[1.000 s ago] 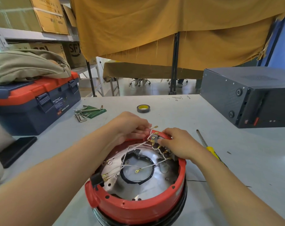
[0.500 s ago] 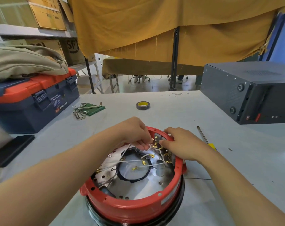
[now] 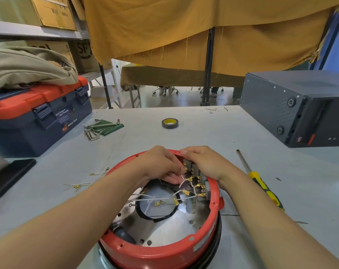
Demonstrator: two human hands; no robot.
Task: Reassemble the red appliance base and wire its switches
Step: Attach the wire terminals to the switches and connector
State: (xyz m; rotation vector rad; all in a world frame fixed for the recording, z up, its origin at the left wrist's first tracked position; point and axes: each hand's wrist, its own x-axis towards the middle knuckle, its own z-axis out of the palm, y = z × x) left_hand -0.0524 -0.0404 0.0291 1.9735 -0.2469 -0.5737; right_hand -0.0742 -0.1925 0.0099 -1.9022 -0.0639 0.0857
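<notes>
The round red appliance base (image 3: 161, 253) lies open side up on the table in front of me, its shiny metal floor (image 3: 164, 228) showing. Grey switch blocks (image 3: 193, 167) with brass terminals sit inside its far right rim. White wires (image 3: 184, 198) with brass connectors run across the inside. My left hand (image 3: 161, 164) reaches in from the left and pinches a white wire just beside the switches. My right hand (image 3: 205, 162) curls over the far rim and grips the switch blocks.
A yellow-handled screwdriver (image 3: 261, 183) lies right of the base. Two loose wires (image 3: 81, 185) lie to its left, a black phone (image 3: 9, 175) farther left. Hex keys (image 3: 99, 127), a tape roll (image 3: 169, 123), a blue-and-red toolbox (image 3: 38, 117) and a dark metal case (image 3: 300, 109) stand behind.
Both hands have closed in on the switches at the far rim. The base has turned and tilted a little in view, and two loose wires now show on the table to its left.
</notes>
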